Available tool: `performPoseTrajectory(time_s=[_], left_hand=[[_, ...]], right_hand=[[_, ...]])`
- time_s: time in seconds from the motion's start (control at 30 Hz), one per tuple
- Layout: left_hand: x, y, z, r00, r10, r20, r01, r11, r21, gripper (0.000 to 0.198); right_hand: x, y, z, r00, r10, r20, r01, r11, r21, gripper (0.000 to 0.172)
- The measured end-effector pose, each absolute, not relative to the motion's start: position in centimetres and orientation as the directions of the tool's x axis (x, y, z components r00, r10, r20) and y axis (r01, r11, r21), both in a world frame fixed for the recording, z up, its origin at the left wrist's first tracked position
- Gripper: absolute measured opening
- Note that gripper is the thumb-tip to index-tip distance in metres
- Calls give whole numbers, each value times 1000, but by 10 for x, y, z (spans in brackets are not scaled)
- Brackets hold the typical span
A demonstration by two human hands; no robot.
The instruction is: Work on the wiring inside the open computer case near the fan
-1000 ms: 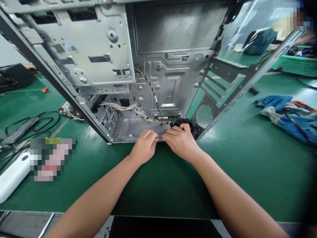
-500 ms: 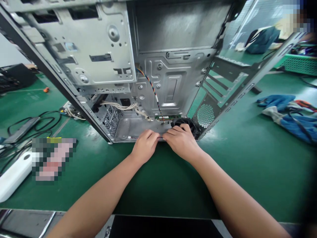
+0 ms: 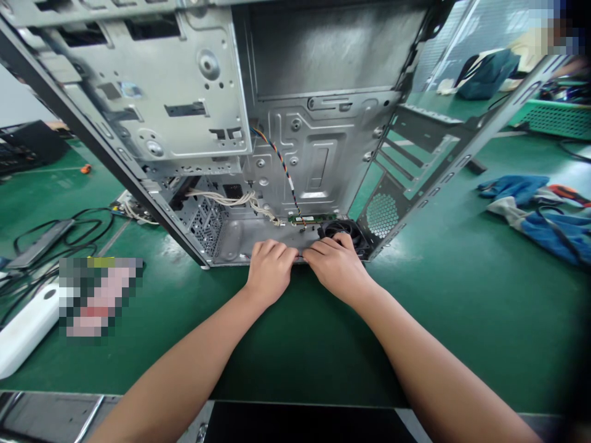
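Observation:
An open metal computer case (image 3: 318,166) stands on the table in front of me. At its lower front edge my left hand (image 3: 271,271) and my right hand (image 3: 339,264) are close together, fingers pinched on a thin dark cable (image 3: 299,256) that shows in the small gap between them. A small white connector (image 3: 242,256) lies just left of my left hand. Beside my right fingers sits a black cooling fan (image 3: 345,230), partly covered by that hand. Behind the hands are a green memory module (image 3: 309,218) and a multicoloured cable (image 3: 284,166) hanging down to the case floor.
A bundle of pale wires (image 3: 231,198) runs inside the case at left. On the green table (image 3: 318,351) lie a white device (image 3: 30,329), a power strip (image 3: 44,243) with black cords, blue-and-white gloves (image 3: 540,212) and a green basket (image 3: 558,120) at the far right.
My hands stay at the case's lower edge with the cable between them. The fingers have shifted only slightly, and the view has moved a little.

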State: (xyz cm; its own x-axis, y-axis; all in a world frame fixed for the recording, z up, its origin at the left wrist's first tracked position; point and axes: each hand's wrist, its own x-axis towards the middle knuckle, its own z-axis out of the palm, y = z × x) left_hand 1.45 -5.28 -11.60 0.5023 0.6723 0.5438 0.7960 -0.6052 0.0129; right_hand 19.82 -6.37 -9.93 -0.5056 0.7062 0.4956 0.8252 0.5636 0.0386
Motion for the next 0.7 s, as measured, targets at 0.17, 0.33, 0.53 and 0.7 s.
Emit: performPoseTrajectory(time_s=[0.17,0.33,0.53,0.7], left_hand=[[13,-52,-115,520,661,541,778,-628,19,19],[12,-51,-115,520,647,558,763,-645,38,21],[12,-51,-116,507,649,567,769,-637,41,19],[12,-51,-114,518,645,562,773,-634,16,21]], right_hand=[[198,-64,-103,-496,722,482,833,552,29,24],[197,-64,-102,-494,724,482,837,546,38,25],[197,-65,-102,-499,728,471,838,544,46,25],[196,-64,-103,-492,741,457,841,540,31,24]])
